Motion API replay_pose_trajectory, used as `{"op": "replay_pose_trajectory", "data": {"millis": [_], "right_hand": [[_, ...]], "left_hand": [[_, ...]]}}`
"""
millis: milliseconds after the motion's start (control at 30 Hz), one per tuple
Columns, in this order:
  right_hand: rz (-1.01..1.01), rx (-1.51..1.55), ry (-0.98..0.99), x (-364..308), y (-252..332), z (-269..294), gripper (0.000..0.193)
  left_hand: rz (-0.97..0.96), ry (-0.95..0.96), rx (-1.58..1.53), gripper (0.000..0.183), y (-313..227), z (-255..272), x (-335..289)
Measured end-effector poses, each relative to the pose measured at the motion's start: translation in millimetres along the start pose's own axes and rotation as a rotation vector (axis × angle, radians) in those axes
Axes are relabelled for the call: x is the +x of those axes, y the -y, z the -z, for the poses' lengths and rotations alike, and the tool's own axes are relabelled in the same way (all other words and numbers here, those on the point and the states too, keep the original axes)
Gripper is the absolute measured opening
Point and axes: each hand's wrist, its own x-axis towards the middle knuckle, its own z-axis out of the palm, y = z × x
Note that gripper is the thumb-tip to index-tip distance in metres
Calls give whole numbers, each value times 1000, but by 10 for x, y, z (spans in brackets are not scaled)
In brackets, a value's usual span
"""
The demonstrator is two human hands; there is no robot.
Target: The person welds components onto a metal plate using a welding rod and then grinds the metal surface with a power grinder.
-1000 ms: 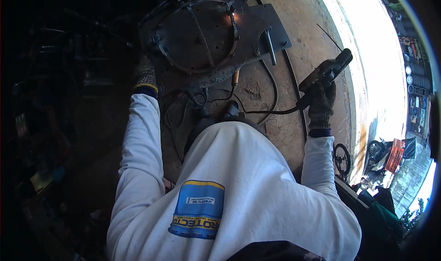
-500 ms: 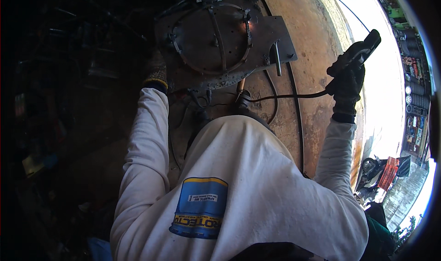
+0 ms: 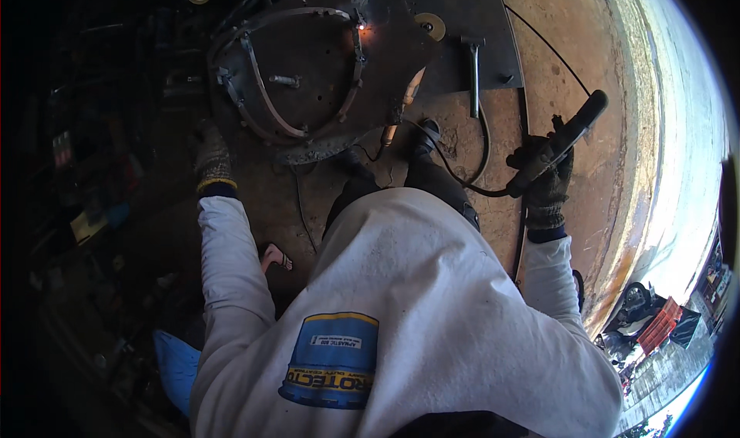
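Observation:
My right hand (image 3: 546,180), in a dark knit glove, is wrapped round a black welding electrode holder (image 3: 566,141). From its tip a thin electrode (image 3: 549,46) slants up and left, clear of the work. A black cable runs from the holder's lower end. My gloved left hand (image 3: 213,154) is beside the left edge of a dark steel plate (image 3: 324,60); its fingers fade into shadow. On the plate lies a ring of bent flat bar (image 3: 357,80) with a curved crosspiece (image 3: 262,87). One joint at the ring's upper right glows orange.
A second plate (image 3: 501,33), right of the first, bears a T-shaped steel bar (image 3: 474,80) and a round tan disc (image 3: 432,27). Cables cross the brown floor near my feet. Another person's foot (image 3: 277,258) shows at left. A red crate (image 3: 659,326) stands far right.
The ring and its plate sit farther left and look turned, with more of the second plate showing. My right hand and electrode holder have come lower and left; my left hand is also farther left.

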Motion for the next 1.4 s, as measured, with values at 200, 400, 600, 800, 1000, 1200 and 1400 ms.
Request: {"op": "replay_pose_trajectory", "data": {"millis": [200, 400, 600, 800, 1000, 1200, 1400], "right_hand": [[-205, 78, 23, 219, -82, 201, 56], [-238, 192, 46, 544, -47, 131, 36], [-218, 144, 42, 661, -64, 86, 39], [-255, 171, 26, 645, -180, 172, 41], [-232, 137, 75, 634, -260, 150, 40], [-243, 103, 25, 594, -234, 78, 40], [-213, 99, 34, 556, -194, 51, 40]], "left_hand": [[105, -80, 127, 61, 186, -154, -307], [105, -147, 226, 55, 271, -274, -312], [27, -174, 432, 50, 595, -404, -148], [-125, -111, 820, 49, 934, -382, 15], [80, -301, 94, 54, 239, -276, -405], [-469, -417, 139, 46, -332, -27, -1429], [-1147, 108, 198, 48, -1366, 40, -2208]]}}
